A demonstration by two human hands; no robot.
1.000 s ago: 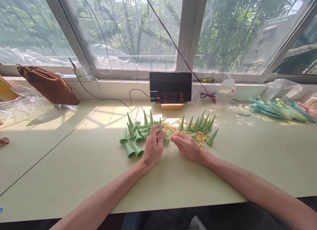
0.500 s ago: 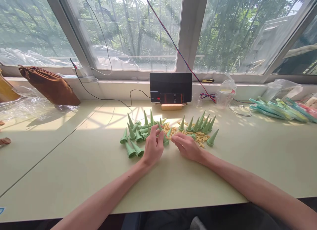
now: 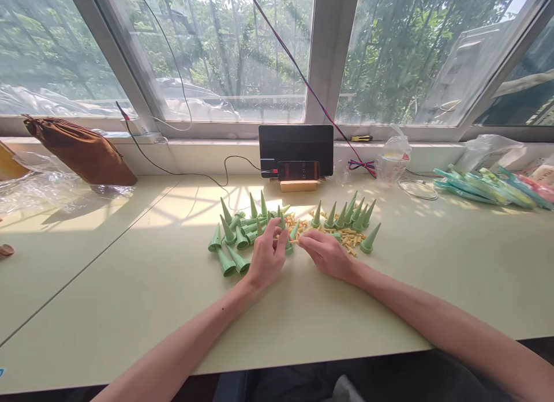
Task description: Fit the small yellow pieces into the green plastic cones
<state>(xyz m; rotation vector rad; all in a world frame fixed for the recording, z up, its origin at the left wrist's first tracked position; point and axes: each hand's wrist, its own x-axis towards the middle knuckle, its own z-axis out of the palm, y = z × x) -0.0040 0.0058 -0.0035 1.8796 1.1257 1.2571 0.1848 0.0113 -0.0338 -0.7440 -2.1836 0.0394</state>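
My left hand (image 3: 267, 255) is closed around a green plastic cone-shaped spike (image 3: 288, 247), which stands point up with its wide collar low near the table. In my right hand (image 3: 325, 253) a small yellow plastic peg (image 3: 294, 241) is pinched between thumb and fingers; its free end points left and meets or nearly meets the side of the spike. Left of my hands lie several green spikes (image 3: 228, 265), some tipped over with hollow ends showing. Beyond and between the hands is a loose pile of yellow pegs (image 3: 351, 239). More green spikes (image 3: 332, 215) stand upright at the right.
A phone (image 3: 298, 171) leans on a wooden stand (image 3: 298, 186) before a dark tablet (image 3: 296, 148) by the window. A brown pouch (image 3: 82, 151) and clear plastic wrap lie far left. Bagged teal items (image 3: 471, 188) and a plastic cup (image 3: 393, 160) are at the right; cables run along the back.
The whole view shifts slightly left. Both hands keep nearly the same pose, with the peg still against or close to the spike.
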